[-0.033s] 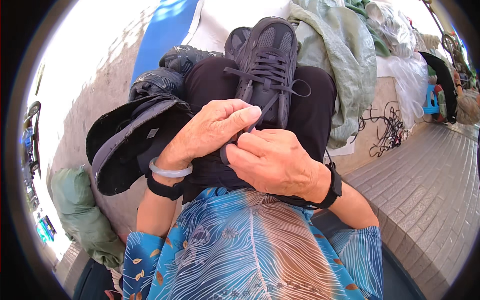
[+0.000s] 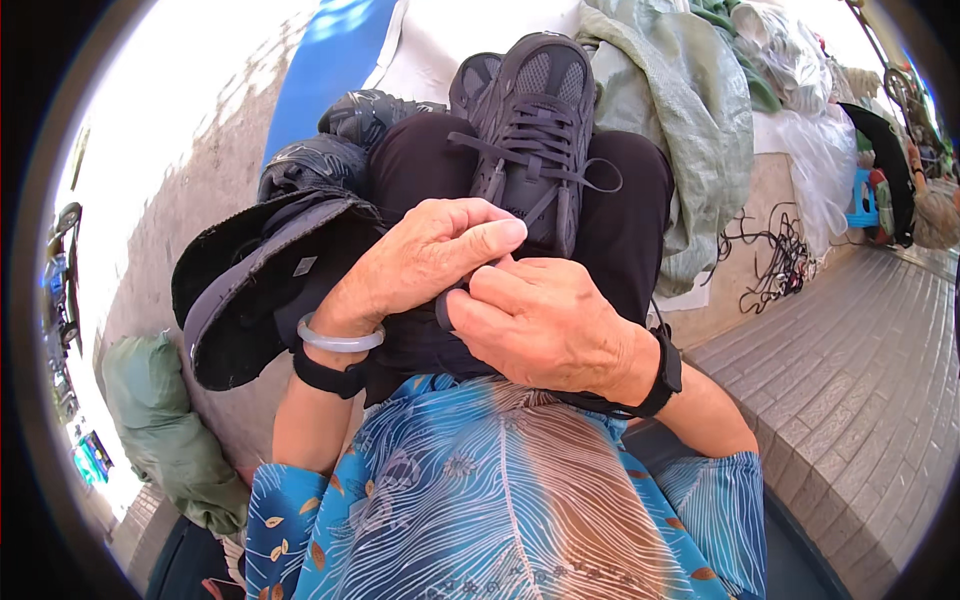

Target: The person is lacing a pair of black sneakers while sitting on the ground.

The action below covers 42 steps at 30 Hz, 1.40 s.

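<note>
A dark grey lace-up sneaker point(image 2: 543, 130) lies across my lap, toe pointing away from me, its loose laces crossing the front. Just below its opening, my left hand point(image 2: 440, 245) is closed in a pinch, thumb against bent fingers. My right hand point(image 2: 545, 315) is curled closed, its fingertips meeting those of the left. A short loop of dark flat shoelace point(image 2: 443, 310) pokes out beside the right fingers. The rest of what lies between the fingertips is hidden. Behind the sneaker, a second dark shoe point(image 2: 472, 82) shows in part.
Dark shoes point(image 2: 315, 165) and a black cap-like piece with a stiff curved edge point(image 2: 265, 285) lie left of my knees. A green stuffed sack point(image 2: 160, 420) rests at lower left. To the right are a pale green woven sheet point(image 2: 690, 130), tangled black cords point(image 2: 770, 260) and a blue stool point(image 2: 861, 200).
Both hands have shifted very slightly, the left thumb a little to the right. The strand between the fingers and the sneaker shows less now. The sneaker has not moved.
</note>
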Available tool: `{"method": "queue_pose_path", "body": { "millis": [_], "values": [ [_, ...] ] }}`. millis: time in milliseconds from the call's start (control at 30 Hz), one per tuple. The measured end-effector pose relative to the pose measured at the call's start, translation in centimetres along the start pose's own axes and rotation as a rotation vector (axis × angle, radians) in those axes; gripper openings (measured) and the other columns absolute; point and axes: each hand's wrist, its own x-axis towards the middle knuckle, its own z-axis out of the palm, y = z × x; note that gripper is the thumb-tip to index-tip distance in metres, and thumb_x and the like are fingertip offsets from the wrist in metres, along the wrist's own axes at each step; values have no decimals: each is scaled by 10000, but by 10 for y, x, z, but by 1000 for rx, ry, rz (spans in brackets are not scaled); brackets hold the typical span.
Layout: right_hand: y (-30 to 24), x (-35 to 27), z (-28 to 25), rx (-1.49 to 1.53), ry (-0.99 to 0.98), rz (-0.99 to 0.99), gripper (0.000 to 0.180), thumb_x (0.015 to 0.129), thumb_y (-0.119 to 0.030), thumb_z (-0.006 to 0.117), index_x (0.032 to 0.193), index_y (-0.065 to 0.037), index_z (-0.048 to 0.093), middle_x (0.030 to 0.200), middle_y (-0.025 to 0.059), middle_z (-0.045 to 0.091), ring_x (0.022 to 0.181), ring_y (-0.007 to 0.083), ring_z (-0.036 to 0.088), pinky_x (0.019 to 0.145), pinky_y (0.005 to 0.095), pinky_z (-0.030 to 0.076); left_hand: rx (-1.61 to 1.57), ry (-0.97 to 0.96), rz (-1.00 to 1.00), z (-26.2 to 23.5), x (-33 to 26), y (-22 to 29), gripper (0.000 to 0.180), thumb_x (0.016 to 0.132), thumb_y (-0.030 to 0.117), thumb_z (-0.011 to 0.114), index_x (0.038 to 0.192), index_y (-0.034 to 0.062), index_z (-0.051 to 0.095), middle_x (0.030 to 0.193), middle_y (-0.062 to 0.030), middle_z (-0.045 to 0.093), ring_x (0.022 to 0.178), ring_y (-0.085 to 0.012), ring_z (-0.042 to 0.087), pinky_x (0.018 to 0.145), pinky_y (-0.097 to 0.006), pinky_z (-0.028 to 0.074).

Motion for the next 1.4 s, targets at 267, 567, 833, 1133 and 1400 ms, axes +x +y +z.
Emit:
{"method": "queue_pose_path", "body": {
  "millis": [267,567,833,1133,1400],
  "values": [
    [-9,-8,-11,60,-163,29,170,739,-167,688,790,-97,542,765,27,489,653,170,563,580,317,466,-232,84,82,0,-5,-12,192,987,175,558,1012,-6,617,862,-18,634,805,-82,588,771,-241,496],
    [12,-35,-21,291,51,527,125,923,-91,594,987,9,632,779,99,632,646,202,626,538,273,484,1,-39,107,29,-37,21,254,1017,231,507,926,18,610,752,9,589,682,-48,533,614,-196,439],
    [15,-1,-18,987,122,1073,304,974,-216,553,1108,50,614,777,54,646,622,98,591,570,245,478,25,-123,128,30,-40,17,249,992,174,523,856,-21,597,735,-44,595,701,-101,569,643,-252,466],
    [29,-15,-21,1184,119,1137,262,904,-44,482,1115,73,584,862,47,623,683,112,610,708,265,559,40,348,259,-21,-60,-2,283,1011,239,493,837,25,559,826,-46,599,796,-123,540,842,-285,446],
    [29,-14,-38,841,17,1042,242,877,-86,470,982,48,642,626,-7,551,538,52,529,532,216,444,-170,415,257,-95,-43,3,305,1013,286,506,799,69,522,743,-54,571,763,-173,598,803,-299,485]
  ]
}}
